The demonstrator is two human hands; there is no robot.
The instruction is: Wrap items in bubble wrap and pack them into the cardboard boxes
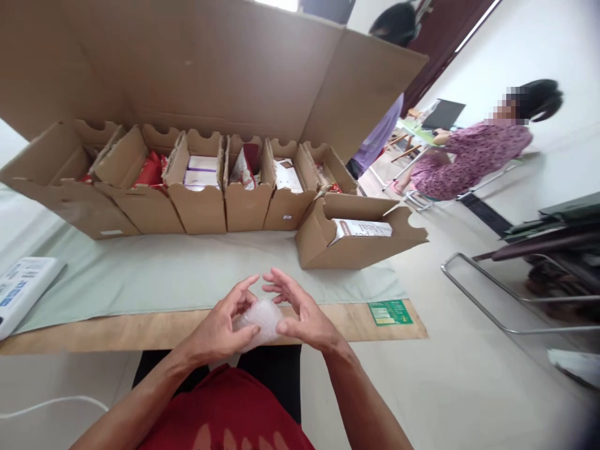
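Note:
A crumpled, translucent white plastic bag is bunched up near the table's front edge, in front of my body. My left hand curls around its left side, thumb across the front, and holds it. On the other side, my right hand is open, its fingers spread and its thumb at the plastic's right edge. What lies inside the plastic, if anything, I cannot make out.
Several cardboard bins with packets and boxes line the back, before a tall cardboard panel. A separate bin holds a white box. A white device lies left, a green card right. Two people sit beyond.

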